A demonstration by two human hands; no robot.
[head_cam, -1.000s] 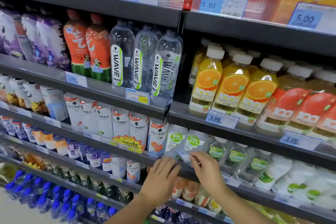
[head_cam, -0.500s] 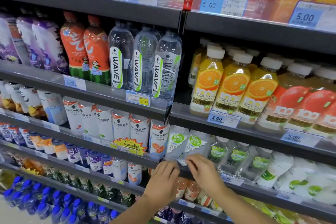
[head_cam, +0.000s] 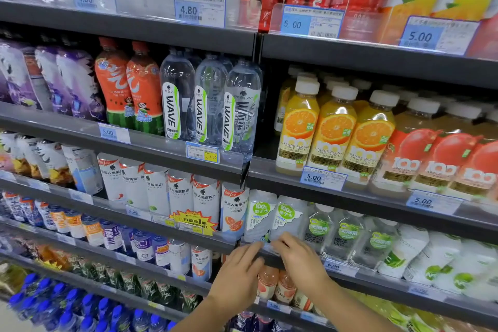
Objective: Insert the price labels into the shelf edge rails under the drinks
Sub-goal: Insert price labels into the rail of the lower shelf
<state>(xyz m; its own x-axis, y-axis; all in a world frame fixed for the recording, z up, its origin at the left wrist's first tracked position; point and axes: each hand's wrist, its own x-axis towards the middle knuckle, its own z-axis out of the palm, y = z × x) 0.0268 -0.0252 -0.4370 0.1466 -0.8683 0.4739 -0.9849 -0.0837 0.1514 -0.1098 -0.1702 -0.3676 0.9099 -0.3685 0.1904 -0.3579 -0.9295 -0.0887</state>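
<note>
**Both hands at the coconut-water rail**

Head view: my left hand (head_cam: 237,276) and my right hand (head_cam: 301,260) met in the lower middle of the frame, at the front edge of the shelf rail (head_cam: 382,279) that ran down toward the lower right. My left fingers (head_cam: 252,249) were stretched out and lay flat against the rail. My right fingers (head_cam: 280,244) were curled and pinched over a small price label (head_cam: 265,246), of which only a pale sliver showed between the two hands; I could not tell whether it sat in the rail or only against it. Just above my fingertips stood two white coconut-water bottles (head_cam: 260,217) with green "100%" badges. Just right of my right hand a label reading 6.00 (head_cam: 334,267) sat in the same rail. Below my hands, small peach-coloured bottles (head_cam: 268,281) stood on the next shelf down. In the middle of the frame clear WAVE bottles (head_cam: 176,105) stood in a row, with orange juice bottles (head_cam: 300,127) at centre right and a 5.00 label (head_cam: 322,178) under them.
</note>
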